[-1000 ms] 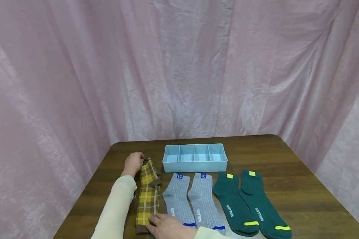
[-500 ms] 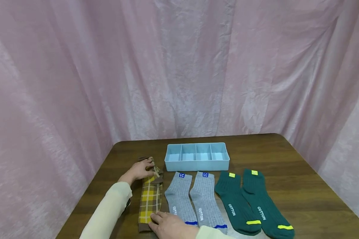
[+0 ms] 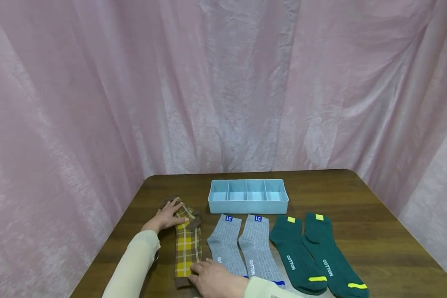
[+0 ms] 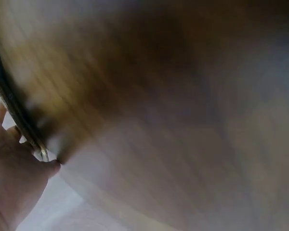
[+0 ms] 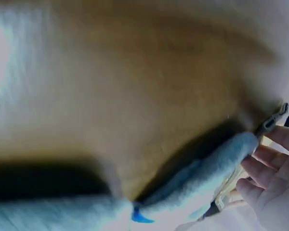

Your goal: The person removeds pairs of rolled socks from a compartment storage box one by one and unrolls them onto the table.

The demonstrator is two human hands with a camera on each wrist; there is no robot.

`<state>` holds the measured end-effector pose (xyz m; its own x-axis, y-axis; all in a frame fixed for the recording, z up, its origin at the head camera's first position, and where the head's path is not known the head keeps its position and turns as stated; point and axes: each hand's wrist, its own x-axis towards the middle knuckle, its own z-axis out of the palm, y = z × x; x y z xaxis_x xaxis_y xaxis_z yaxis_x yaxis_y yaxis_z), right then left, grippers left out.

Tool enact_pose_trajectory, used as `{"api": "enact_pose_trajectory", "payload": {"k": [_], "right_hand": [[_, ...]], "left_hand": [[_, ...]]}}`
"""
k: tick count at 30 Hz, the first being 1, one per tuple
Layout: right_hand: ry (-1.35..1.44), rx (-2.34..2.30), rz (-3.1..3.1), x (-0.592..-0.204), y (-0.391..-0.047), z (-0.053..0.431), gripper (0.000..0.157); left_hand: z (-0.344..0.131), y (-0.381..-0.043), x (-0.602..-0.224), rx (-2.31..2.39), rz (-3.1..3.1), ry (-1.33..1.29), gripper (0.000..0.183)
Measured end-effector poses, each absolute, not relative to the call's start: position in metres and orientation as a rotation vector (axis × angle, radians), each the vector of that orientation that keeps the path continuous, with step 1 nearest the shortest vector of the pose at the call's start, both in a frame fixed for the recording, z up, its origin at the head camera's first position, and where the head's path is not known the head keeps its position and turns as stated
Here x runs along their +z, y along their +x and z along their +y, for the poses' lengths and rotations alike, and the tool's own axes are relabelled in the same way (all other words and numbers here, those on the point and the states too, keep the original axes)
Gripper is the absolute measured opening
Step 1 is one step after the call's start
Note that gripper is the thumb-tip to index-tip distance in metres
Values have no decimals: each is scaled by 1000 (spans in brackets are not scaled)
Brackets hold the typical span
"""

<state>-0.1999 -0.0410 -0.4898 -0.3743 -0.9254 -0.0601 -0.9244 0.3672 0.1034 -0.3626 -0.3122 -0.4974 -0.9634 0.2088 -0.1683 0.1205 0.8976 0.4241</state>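
Note:
A yellow and brown plaid sock [image 3: 184, 246] lies lengthwise on the left part of the table. My left hand [image 3: 166, 215] rests on its far, foot end with the fingers spread straight. At the near end, my right hand [image 3: 216, 278] touches the sock's edge beside the brown cuff, its fingers extended. The right wrist view shows that hand's fingers [image 5: 263, 172] close to a grey sock [image 5: 202, 178]. In the left wrist view the left hand [image 4: 19, 175] lies against the sock, seen edge-on.
Two grey ribbed socks [image 3: 256, 244] lie right of the plaid one, partly under my right forearm. Beyond them are two dark green socks [image 3: 329, 252] with yellow marks. A light blue divided box [image 3: 248, 207] stands behind, and a pink curtain [image 3: 223, 91] hangs past the table's far edge.
My left hand has let go of the sock's far end and now lies flat on it, with that end spread out to the left. The right hand has stayed at the near end.

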Motion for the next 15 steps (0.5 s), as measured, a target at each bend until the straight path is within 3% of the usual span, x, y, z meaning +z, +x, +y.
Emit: {"api": "enact_pose_trajectory", "payload": {"k": [15], "right_hand": [[1497, -195, -2862, -477, -228, -48, 63]], "left_hand": [[-355, -326, -492, 567, 2895, -87, 99]]}}
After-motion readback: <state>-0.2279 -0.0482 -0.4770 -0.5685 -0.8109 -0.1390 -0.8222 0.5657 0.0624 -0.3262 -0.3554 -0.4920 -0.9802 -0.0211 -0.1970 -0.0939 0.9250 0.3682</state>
